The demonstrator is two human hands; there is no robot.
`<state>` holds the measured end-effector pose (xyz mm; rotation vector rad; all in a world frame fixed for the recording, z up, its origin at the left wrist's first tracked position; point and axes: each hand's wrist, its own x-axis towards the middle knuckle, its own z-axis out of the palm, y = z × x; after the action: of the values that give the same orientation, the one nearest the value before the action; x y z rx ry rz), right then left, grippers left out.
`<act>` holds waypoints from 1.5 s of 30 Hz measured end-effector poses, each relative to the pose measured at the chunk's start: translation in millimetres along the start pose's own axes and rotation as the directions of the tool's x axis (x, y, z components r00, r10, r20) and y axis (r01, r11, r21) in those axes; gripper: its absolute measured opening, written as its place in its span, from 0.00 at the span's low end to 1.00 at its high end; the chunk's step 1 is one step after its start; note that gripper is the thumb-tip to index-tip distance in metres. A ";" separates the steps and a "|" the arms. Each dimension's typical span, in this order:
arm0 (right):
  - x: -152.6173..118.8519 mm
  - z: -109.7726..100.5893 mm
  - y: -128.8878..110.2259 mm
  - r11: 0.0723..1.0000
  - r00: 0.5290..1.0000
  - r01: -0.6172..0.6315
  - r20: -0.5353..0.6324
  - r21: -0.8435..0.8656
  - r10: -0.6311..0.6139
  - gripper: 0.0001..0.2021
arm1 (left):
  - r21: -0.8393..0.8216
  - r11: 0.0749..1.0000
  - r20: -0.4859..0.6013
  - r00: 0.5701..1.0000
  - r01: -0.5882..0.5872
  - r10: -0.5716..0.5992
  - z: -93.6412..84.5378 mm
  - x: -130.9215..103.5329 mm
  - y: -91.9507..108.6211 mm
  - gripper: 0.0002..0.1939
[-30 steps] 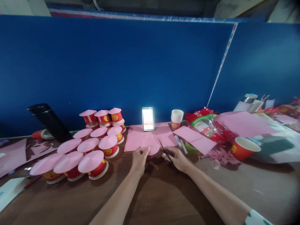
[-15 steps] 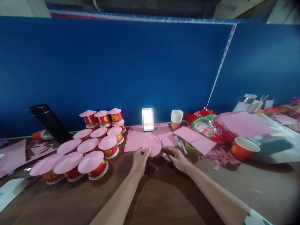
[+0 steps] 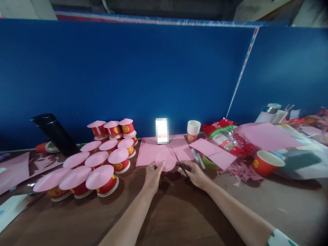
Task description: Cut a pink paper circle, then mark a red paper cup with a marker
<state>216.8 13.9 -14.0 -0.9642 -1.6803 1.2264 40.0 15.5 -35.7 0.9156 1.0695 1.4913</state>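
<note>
Between thumb and fingers, my left hand (image 3: 154, 172) pinches a round pink paper disc (image 3: 166, 159) by its lower left edge. Dark-handled scissors (image 3: 182, 165) are gripped in my right hand (image 3: 194, 173), their blades pointing up and away along the disc's right side. I cannot tell whether the blades touch the paper. Behind the disc lie flat pink paper sheets (image 3: 147, 149) on the brown table (image 3: 169, 222). A bright, blurred-out upright screen (image 3: 162, 131) stands at the back of these sheets.
To the left stand several upturned red paper cups with pink cone tops (image 3: 99, 177) and a tilted black bottle (image 3: 55, 135). On the right are a white-and-red cup (image 3: 193, 128), a red pack of paper cups (image 3: 222, 136), pink scraps (image 3: 242, 172) and a tipped red cup (image 3: 268, 163).
</note>
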 end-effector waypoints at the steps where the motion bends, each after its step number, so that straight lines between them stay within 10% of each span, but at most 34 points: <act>1: -0.1 0.0 -0.4 1.000 1.000 -0.006 -0.001 -0.001 0.006 0.17 | -0.003 1.000 0.000 1.000 -0.007 0.007 0.2 -0.2 0.3 0.19; 45: 0.3 -1.8 5.5 0.997 0.999 -0.044 0.018 0.067 0.043 0.16 | 0.047 0.998 0.007 0.999 -0.040 0.040 -2.1 2.6 -2.9 0.14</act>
<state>219.0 16.0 -19.0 -0.9565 -1.6282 1.3140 38.4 17.9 -39.0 0.9793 1.0916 1.5005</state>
